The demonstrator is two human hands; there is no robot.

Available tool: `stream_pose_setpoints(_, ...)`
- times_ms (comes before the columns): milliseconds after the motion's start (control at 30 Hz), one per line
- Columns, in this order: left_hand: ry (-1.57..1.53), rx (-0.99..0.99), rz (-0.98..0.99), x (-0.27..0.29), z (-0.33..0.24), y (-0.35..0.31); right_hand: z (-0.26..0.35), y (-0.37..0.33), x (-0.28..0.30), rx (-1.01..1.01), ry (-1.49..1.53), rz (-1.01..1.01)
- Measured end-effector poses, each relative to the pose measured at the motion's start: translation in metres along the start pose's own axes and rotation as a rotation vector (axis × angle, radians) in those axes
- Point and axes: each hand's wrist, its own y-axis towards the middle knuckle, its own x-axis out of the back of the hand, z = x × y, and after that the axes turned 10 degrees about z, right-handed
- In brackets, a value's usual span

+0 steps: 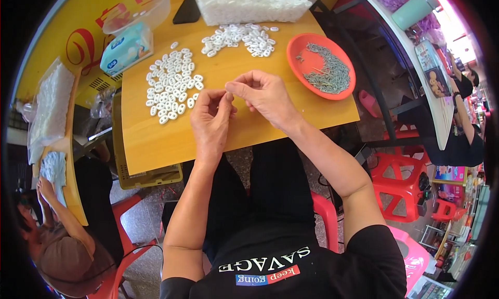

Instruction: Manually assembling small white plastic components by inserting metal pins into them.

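My left hand (210, 123) and my right hand (264, 97) meet over the near middle of the wooden table (265, 125). Both pinch with thumb and fingers, the tips almost touching, and whatever sits between them is hidden or too small to make out. Just left of my left hand spreads a batch of small white oval plastic pieces (171, 83) with holes in them. Beyond my hands lies a second heap of white oval pieces (247, 37). To the right of my right hand, an orange-red bowl (296, 55) holds many small grey metal screws or pins (332, 73).
A clear bin (254, 10) of translucent pieces stands at the far edge, beside a dark phone-like slab (187, 10). Tissue pack (125, 48) and clear tub (140, 10) are far left. Red stools (397, 182) stand right. Another person's hands (47, 190) work at a left-hand table.
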Motion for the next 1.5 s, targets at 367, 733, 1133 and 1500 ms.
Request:
stream_pose_setpoints(367, 0.032, 0.049, 0.065, -0.001, -0.001, 0.001, -0.002, 0.000, 0.002, 0.064, -0.187, -0.016)
stream_pose_setpoints(733, -0.137, 0.025, 0.115, 0.003, -0.002, 0.003, 0.017, -0.012, 0.010, 0.220, -0.433, 0.063)
stream_pose_setpoints(1133, -0.089, 0.070, 0.191, 0.004, -0.004, -0.001, 0.046, -0.013, 0.157, 0.280, -1.132, -0.066)
stream_pose_setpoints(1500, -0.050, 0.078, 0.198, 0.001, -0.001, -0.001, 0.046, -0.014, 0.210, 0.227, -1.574, 0.217)
